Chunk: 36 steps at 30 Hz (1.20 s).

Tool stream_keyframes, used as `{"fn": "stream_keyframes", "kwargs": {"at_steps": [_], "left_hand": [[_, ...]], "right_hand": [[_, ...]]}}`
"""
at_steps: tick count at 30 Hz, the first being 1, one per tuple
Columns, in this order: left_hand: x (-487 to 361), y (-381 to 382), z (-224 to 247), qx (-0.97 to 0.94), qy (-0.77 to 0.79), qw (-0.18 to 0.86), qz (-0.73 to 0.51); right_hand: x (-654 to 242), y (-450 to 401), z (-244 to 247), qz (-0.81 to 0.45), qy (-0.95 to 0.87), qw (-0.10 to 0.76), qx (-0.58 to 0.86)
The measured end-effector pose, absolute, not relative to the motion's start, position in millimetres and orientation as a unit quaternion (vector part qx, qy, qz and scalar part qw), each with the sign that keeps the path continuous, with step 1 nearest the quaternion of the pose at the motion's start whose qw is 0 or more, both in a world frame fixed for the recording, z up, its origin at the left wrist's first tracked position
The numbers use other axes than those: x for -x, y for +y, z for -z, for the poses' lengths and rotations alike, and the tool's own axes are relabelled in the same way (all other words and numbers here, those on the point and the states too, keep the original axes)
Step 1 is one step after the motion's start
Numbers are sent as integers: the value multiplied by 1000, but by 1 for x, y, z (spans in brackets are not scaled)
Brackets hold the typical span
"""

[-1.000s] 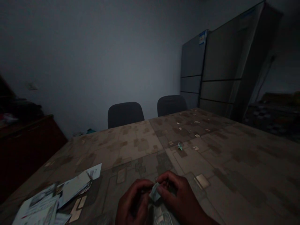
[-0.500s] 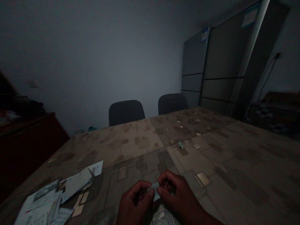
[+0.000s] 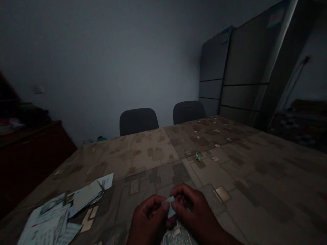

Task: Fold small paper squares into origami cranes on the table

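1. Bottom centre: left hand [image 3: 149,217] and right hand [image 3: 195,212] both pinch a small pale paper piece [image 3: 171,207] between thumb and fingers.
2. Lower left: loose papers [image 3: 48,217] lie well apart from the left hand.
3. Right of centre: a small green folded figure [image 3: 198,157], bare tabletop [image 3: 255,163] around it.
4. Table's far edge runs before two chairs.

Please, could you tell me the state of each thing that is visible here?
Left hand: pinching the pale piece
Right hand: pinching the same piece
Pale piece: held between both hands
Green object: resting on table, untouched
Papers: loosely piled, overlapping
Chairs: nobody visible there
Tall cabinets: doors appear shut
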<state>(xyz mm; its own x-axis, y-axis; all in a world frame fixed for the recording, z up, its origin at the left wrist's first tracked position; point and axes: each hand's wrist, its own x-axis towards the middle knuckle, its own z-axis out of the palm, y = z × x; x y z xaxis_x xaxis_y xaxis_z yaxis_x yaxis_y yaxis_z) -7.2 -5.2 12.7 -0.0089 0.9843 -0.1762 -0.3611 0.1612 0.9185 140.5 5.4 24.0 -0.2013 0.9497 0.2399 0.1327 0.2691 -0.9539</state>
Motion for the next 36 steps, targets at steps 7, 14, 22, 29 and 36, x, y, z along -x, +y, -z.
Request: {"fn": "stream_keyframes", "kwargs": {"at_steps": [7,14,22,29,36], "left_hand": [[12,-2,-15,-358,380,710,-474],[14,-2,-17,-419,438,588,-536],[12,-5,-27,-401,498,534,-553],[8,-3,-12,-349,510,538,-573],[6,-2,-3,-315,517,554,-572]], "right_hand": [[-147,9,-28,-445,-675,472,353],[-150,10,-35,-431,-673,454,393],[-146,10,-29,-482,-630,452,409],[-138,8,-24,-430,-642,434,463],[-136,7,-21,-148,-811,418,381]]}}
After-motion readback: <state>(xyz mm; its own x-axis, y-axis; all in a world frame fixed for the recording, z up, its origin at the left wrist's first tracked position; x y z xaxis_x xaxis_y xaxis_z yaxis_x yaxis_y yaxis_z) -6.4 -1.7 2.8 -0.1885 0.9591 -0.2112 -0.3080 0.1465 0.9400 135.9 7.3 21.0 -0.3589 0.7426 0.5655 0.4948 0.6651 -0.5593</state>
